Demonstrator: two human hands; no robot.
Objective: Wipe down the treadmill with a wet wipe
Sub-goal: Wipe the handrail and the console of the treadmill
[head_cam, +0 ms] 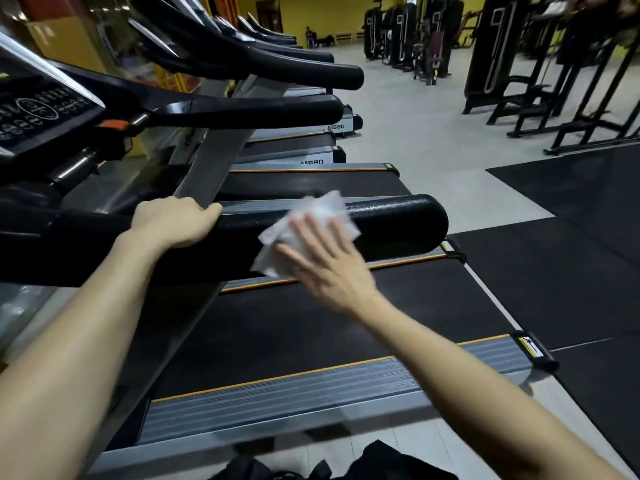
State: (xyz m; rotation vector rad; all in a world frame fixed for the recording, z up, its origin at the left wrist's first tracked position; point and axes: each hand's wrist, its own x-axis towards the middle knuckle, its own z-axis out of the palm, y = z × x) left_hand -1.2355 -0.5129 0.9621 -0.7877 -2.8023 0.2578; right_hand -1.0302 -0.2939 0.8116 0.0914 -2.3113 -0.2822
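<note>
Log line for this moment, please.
phase: wiping | right hand: flat, presses wet wipe onto handrail | left hand: grips same handrail, console side

Wipe: plain white, at centre. Handrail: black with a fine speckled sheen, running toward 3 o'clock. Belt: matt black, at 6 o'clock of the handrail. Side rail: grey, ribbed in lengthwise stripes, with a thin orange line along its belt edge. End cap: black, bearing a yellow-and-white label, at 4 o'clock. Upright: plain grey. Console: black with white markings, at 9 o'clock; tab beside it, orange. Cover: grey with dark lettering, at 12 o'clock of the wipe. Floor: pale grey. Mat: black, at 3 o'clock. Wall: yellow, at 12 o'clock. Machines: black with pale outlines, at 1 o'clock. Bag: black, at 6 o'clock.
</note>
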